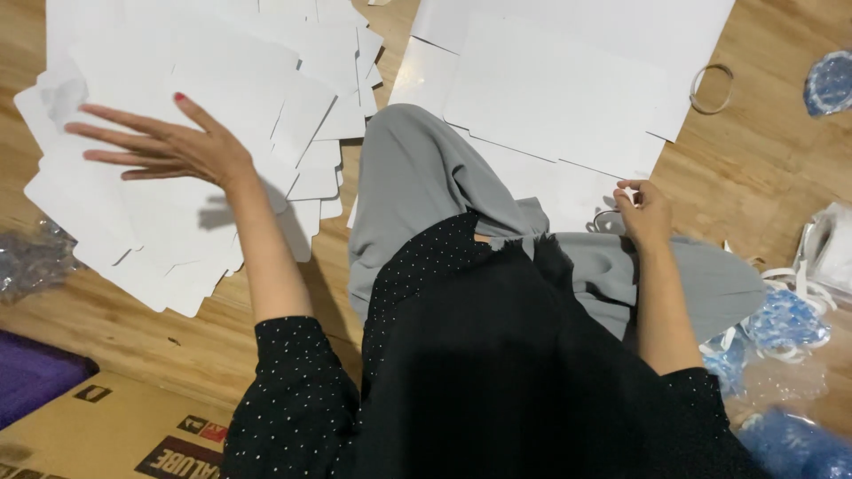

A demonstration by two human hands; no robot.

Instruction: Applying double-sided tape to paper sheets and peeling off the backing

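Brown cardboard box (106,435) w/ black-red label patches (182,452), bottom-left corner, beside purple cloth.

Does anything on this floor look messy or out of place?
The white cards under the left hand lie fanned out and overlapping at odd angles, not in a neat stack. A loose band sits alone on the wood floor beside the large white sheets. Crumpled clear plastic lies at the left edge.

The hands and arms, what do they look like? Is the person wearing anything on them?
Both arms wear black sleeves with tiny white dots, pushed up so the forearms are bare. The left hand has a red-painted thumbnail. The right hand shows no rings or bracelets.
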